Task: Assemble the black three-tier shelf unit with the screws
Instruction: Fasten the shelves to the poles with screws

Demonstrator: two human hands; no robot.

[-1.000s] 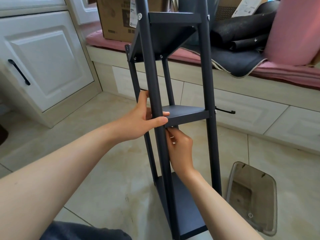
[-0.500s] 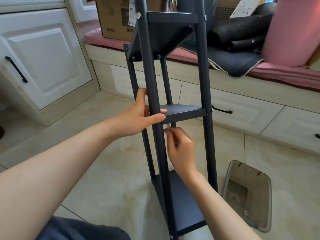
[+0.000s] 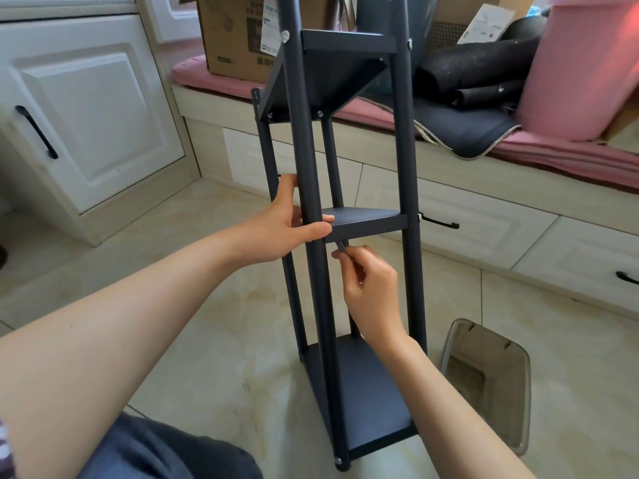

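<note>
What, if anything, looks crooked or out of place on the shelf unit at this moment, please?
Nothing stands out. The shelf unit stands upright with its tiers level; the left hand grips the front post, and the right hand pinches a small tool under the middle tier.

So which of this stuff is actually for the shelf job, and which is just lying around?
For the job: black shelf unit, left hand gripping its post, right hand pinching a small tool.

Lying about: cardboard box, pink bucket, clear lid.
</note>
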